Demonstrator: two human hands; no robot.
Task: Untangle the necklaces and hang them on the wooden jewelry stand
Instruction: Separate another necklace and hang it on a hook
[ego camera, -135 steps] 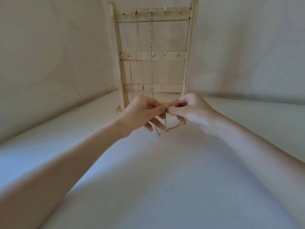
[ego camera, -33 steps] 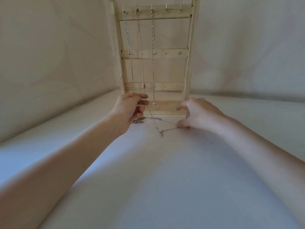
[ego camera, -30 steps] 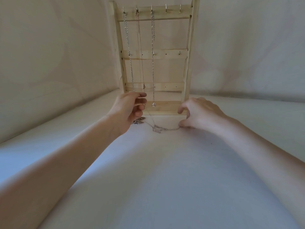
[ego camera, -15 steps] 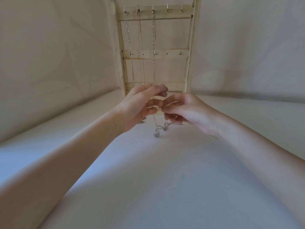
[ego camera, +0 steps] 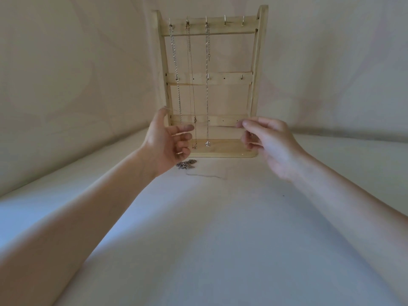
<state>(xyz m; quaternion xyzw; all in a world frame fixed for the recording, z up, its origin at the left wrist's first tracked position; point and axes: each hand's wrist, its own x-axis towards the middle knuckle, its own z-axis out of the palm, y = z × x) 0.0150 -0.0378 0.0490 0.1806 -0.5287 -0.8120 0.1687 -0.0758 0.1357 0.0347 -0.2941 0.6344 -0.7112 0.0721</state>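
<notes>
The wooden jewelry stand (ego camera: 254, 80) is upright at the back of the table. Three necklaces (ego camera: 207, 89) hang from its top-left hooks, and the two right hooks (ego camera: 234, 20) are bare. A small heap of silver chain (ego camera: 186, 164) lies in front of the base. A very thin necklace (ego camera: 207, 175) trails on the cloth beside it. My left hand (ego camera: 167, 142) hovers above the heap with its fingers loosely curled and thumb raised, and I see no chain in it. My right hand (ego camera: 267, 144) is blurred at the stand's lower right, fingertips drawn together. I cannot see what they pinch.
A pale cloth covers the table (ego camera: 220, 239) and rises behind the stand as a backdrop (ego camera: 88, 62). Both of my forearms reach in from the lower corners towards the stand.
My hands were pinched together over the thin chain half a second ago. They have since moved apart and risen slightly towards the stand, and the chain's hanging part has sunk onto the cloth.
</notes>
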